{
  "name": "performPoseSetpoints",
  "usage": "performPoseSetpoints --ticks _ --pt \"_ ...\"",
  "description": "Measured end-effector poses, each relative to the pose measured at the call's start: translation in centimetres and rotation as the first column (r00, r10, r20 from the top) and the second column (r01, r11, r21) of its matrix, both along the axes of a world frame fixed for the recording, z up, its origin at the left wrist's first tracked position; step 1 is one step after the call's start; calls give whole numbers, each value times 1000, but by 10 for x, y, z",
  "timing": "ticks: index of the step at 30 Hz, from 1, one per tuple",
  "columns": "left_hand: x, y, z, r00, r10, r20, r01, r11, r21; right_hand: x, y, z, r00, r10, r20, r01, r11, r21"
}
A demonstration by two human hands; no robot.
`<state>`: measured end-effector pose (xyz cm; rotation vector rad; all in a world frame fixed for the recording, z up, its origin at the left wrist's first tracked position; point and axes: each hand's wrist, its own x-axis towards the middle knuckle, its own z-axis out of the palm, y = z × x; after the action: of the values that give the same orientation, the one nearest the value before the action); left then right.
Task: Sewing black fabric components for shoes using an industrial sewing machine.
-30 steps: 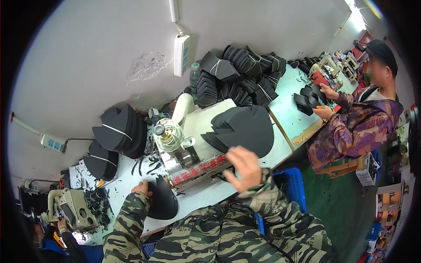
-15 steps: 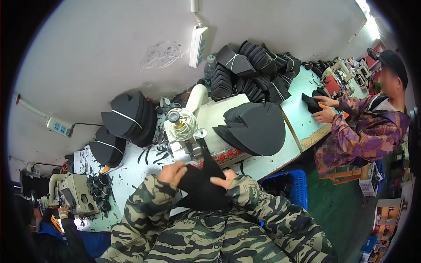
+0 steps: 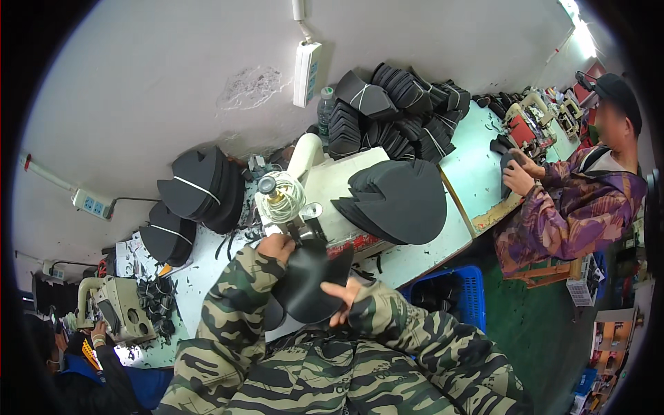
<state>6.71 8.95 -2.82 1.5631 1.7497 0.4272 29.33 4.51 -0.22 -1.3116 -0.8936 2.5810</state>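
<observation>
A notched black sheet piece (image 3: 308, 280), smooth and curved on top, lies in front of me at the head of a sewing machine (image 3: 304, 162). My left hand (image 3: 277, 247) pinches its far left edge close to the machine's needle area, with some fingertips hidden. On the piece's right side rests my right hand (image 3: 342, 297), index finger stretched out over the surface and another finger apart lower down. Part of another dark piece (image 3: 274, 315) shows below my left sleeve. A fanned stack of black notched pieces (image 3: 404, 200) lies on the machine's right side.
Tied black stacks stand at left (image 3: 197, 183) and in a pile (image 3: 394, 111) by a plastic bottle (image 3: 326, 107). A blue basket (image 3: 474, 290) sits right of the table. A co-worker (image 3: 567, 200) handles dark pieces at right; another person (image 3: 83, 366) sits at far left.
The black piece has moved toward the machine and turned, its smooth face now up. My left hand went forward with it; my right hand slid down and now has its index finger extended.
</observation>
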Motion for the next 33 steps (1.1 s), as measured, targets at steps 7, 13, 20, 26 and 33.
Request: performPoseSetpoints --ticks 7,13,20,26,33 --pt "-84 -31 -25 782 14 -623 -28 1000 -12 73 15 4 686 -627 -369 671 350 653" --pt "-116 -90 -63 710 -294 -640 -136 834 -534 94 59 47 668 -656 352 -601 -195 775" --pt "-119 -108 -82 704 -173 -689 39 978 -206 21 17 28 960 -270 75 -116 -140 983" --pt "-47 -78 32 773 -627 92 633 756 -165 26 3 -23 963 169 210 -250 267 931" --pt "-5 -51 29 999 16 50 -17 999 28 5 17 -48 990 -85 116 22 885 465"
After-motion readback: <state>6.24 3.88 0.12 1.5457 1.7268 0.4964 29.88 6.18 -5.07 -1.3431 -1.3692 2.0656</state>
